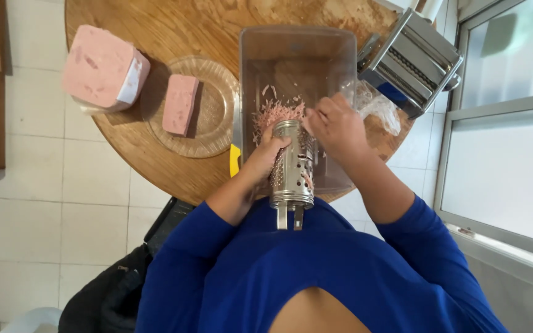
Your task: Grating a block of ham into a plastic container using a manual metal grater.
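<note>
Clear tub, bench's near edge: pink shreds. Left hand fingers clamped on steel grater; right hand fingers pinched together at its top.

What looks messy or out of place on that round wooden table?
Little stands out. Pink shreds are heaped inside the clear plastic tub, under the steel cylinder grater held by the left hand while the right hand works at it. Pale crumbs or wear dust the round wooden table behind the tub.
</note>
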